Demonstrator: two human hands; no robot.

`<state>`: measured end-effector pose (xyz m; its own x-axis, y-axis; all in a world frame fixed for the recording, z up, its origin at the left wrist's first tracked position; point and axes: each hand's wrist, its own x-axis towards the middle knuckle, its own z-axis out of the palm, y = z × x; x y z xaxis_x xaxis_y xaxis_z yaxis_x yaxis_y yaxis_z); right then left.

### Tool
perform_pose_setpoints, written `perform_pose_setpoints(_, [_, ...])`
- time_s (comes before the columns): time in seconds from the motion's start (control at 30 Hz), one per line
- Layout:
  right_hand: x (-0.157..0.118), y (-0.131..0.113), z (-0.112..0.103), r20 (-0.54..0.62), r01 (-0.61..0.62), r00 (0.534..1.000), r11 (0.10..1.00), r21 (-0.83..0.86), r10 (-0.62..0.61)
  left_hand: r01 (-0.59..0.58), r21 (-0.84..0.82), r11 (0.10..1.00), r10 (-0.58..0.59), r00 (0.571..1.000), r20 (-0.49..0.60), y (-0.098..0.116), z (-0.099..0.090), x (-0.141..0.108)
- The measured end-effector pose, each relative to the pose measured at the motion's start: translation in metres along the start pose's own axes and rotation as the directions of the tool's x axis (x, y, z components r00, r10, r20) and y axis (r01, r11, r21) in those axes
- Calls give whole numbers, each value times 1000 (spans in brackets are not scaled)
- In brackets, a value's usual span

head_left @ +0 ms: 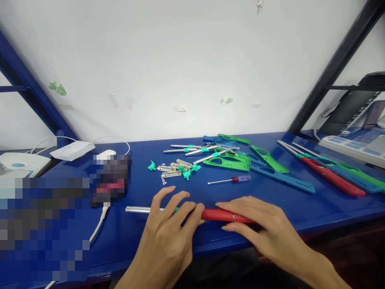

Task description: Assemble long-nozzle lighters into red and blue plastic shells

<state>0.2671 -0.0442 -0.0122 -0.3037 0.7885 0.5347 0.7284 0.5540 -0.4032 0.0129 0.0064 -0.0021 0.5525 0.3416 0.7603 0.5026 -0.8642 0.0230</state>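
The long red plastic lighter with a silver metal barrel (pixel 218 214) lies nearer you than the purple-handled screwdriver (pixel 242 179). Near-left of that landmark, your left hand (pixel 170 233) curls around the lighter's front; near-right, your right hand (pixel 267 224) grips its body: steady both evenly.

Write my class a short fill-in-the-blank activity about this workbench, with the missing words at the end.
The left hand and right hand both touch a long handle coloured ____.
The metal tube sticks out past the ____ hand.
The tool with a purple and red grip is a ____.
The bench top is ____.

Missing words: red; left; screwdriver; blue.
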Motion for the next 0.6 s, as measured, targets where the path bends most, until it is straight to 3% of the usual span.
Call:
perform_pose_setpoints(0.1, [0, 3, -5, -1, -60, 998, 998, 16, 60, 43, 25, 999, -42, 998, -49, -4, -1, -1])
perform_pose_setpoints(0.4, [-4, 2, -3, -59, 5, 998, 1000, 21, -4, 44, 28, 999, -44, 999, -22, -6, -1, -1])
perform_pose_setpoints(0.5, [-3, 2, -2, -92, -146, 984, 985, 91, 155, 47, 65, 997, -42, 996, -81, -3, -5, 2])
perform_pose_setpoints(0.6, [1, 1, -8, -93, -392, 897, 875, 286, 432, 73, 9, 997, -69, 971, -227, 1, -10, 2])
